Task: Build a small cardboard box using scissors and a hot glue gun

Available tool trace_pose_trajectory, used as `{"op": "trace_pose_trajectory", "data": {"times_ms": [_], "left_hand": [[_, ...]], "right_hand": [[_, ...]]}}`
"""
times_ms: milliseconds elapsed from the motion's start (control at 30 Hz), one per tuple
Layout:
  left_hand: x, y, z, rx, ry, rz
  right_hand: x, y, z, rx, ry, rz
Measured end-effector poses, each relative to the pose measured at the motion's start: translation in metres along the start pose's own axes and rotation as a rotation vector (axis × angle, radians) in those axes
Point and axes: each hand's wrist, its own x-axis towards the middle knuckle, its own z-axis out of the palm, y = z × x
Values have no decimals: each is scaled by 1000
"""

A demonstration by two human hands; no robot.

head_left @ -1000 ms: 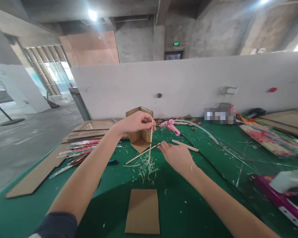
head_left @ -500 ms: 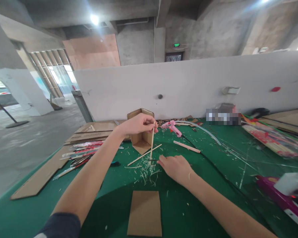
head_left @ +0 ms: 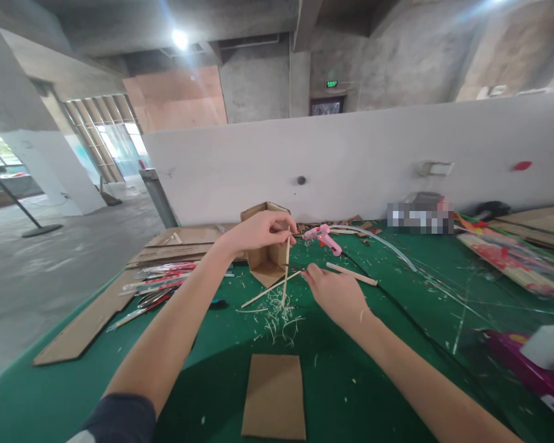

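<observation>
My left hand [head_left: 270, 229] pinches the top of a thin wooden stick [head_left: 286, 274], whose lower end stands in a pile of pale shavings [head_left: 279, 317] on the green table. Closed round a small knife [head_left: 293, 267], my right hand [head_left: 335, 290] is to the right of the stick. The knife's thin dark blade meets the stick about halfway down; its handle is hidden in my fingers. A second stick [head_left: 263, 293] lies slantwise behind the shavings. Just beyond my left hand stands an open-fronted cardboard box [head_left: 261, 261].
A pink glue gun [head_left: 325, 238] and a pale pink stick [head_left: 351, 273] lie right of the box. Nearest me is a cardboard piece [head_left: 274, 397]. Packaged tools [head_left: 159, 283] and cardboard strips [head_left: 80, 326] lie left. A magenta device [head_left: 517, 363] sits at right.
My right hand has moved up and away from me with the knife, from the stick's lower end to about its middle. My left hand still holds the stick upright.
</observation>
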Motion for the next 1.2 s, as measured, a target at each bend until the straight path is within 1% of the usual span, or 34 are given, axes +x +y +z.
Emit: {"op": "trace_pose_trajectory", "data": {"times_ms": [67,167,200,233,300,367,433,533,600,633,733,767,833,933,1033,1100,1200], "left_hand": [[0,0,-1,-13,-3,-5],[1,-2,-1,-52,-28,0],[1,-2,-1,-62,-39,3],[1,-2,-1,-68,-47,6],[1,-2,-1,-66,-53,11],[2,-2,1,-53,-52,19],[2,-3,1,-41,-50,27],[4,-7,1,-41,-47,45],[5,-9,1,-48,-57,59],[5,-10,1,-49,-62,64],[7,-11,2,-47,-72,71],[7,-11,3,-43,-71,71],[7,-10,4,-38,-64,69],[7,-10,4,-35,-53,65],[7,-10,3,-47,-50,58],[7,-12,2,-72,-53,57],[8,-14,2,-84,-57,56]], "right_hand": [[-2,-2,1,15,-49,-27],[-6,-6,5,31,-140,-154],[-6,-7,5,32,-133,-171],[-5,-6,4,31,-102,-154],[-3,-3,1,26,-18,-83],[-2,0,-1,22,17,-25],[-4,2,1,22,-13,-34],[-10,1,8,22,-81,-142],[-11,-1,8,23,-81,-182],[-10,-1,7,22,-59,-169],[-3,0,-1,24,39,-57],[-2,0,-2,25,52,-33],[-2,0,-3,26,25,-47],[-7,0,-1,18,-50,-118],[-7,1,-4,17,-71,-147],[-3,3,-9,14,-57,-135],[1,8,-13,19,9,-69]]}}
